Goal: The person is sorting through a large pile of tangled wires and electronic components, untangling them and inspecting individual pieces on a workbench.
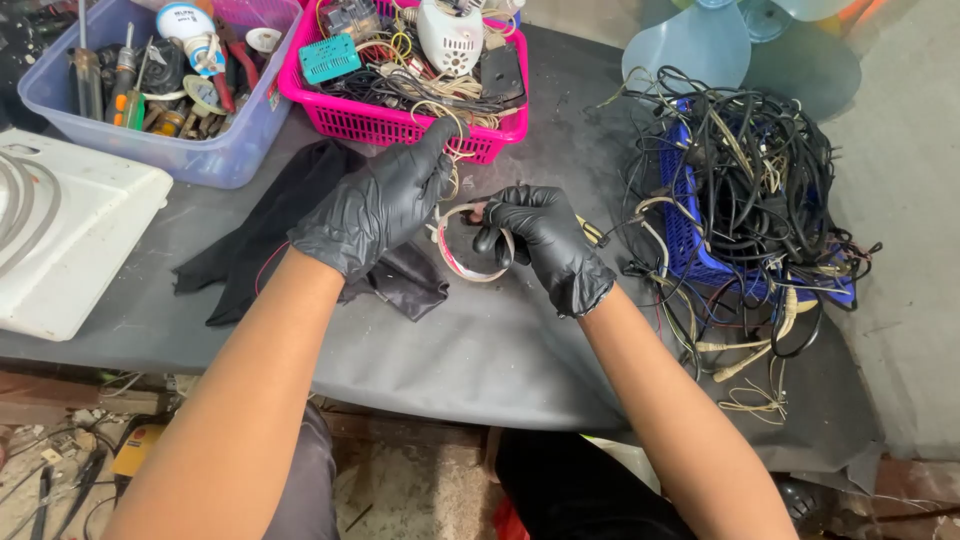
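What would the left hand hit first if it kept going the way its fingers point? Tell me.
The left hand points up and away toward the pink basket. It would likely meet the basket's near wall and the pale wires hanging over it first, though depth is hard to judge.

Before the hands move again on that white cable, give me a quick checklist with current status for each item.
1. Right hand grips the white cable: ok, fingers closed on the loop.
2. Left hand on the cable: cannot tell, its fingers hide the contact point.
3. Both gloves intact: ok, no tears visible.
4. Cable free of the pink basket: cannot tell, wires near the basket's front edge run behind the left hand.
5. Cable clear of the wire pile on the blue basket: ok, the loop lies apart from it.
6. Black cloth out of the way: not ok, it lies under the left hand beside the loop.
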